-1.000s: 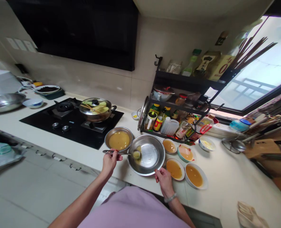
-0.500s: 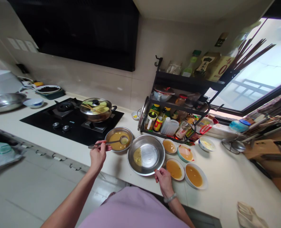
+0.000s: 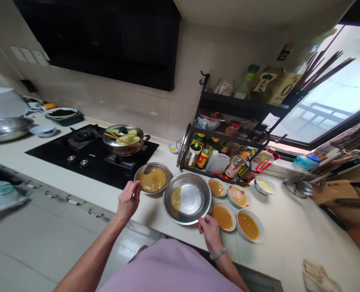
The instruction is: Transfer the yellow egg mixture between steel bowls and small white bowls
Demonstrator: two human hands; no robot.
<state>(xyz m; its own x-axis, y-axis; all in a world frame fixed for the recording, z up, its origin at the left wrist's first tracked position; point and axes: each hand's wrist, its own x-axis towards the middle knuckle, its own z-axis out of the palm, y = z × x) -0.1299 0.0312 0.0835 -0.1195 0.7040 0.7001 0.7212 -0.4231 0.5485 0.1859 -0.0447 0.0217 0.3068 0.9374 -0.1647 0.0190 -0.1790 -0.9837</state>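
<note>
My left hand (image 3: 128,200), centre-left of the frame, is closed round the handle of one ladle (image 3: 147,170). The ladle's bowl sits at the far left rim of the small steel bowl (image 3: 163,173), which is full of yellow liquid. My right hand (image 3: 210,231), lower centre, has its fingertips on the near rim of the large steel basin (image 3: 198,211); I cannot tell whether they pinch it or only rest there. The basin holds one yellow puddle.

Right of the basin I count four little bowls of orange-yellow liquid (image 3: 224,216), plus one with something pale (image 3: 264,185). One lidded pot (image 3: 123,140) stands on the black hob (image 3: 61,156).

My fist hides most of the ladle's handle. The bottles on the rack (image 3: 228,103) are too small and crowded to count.
</note>
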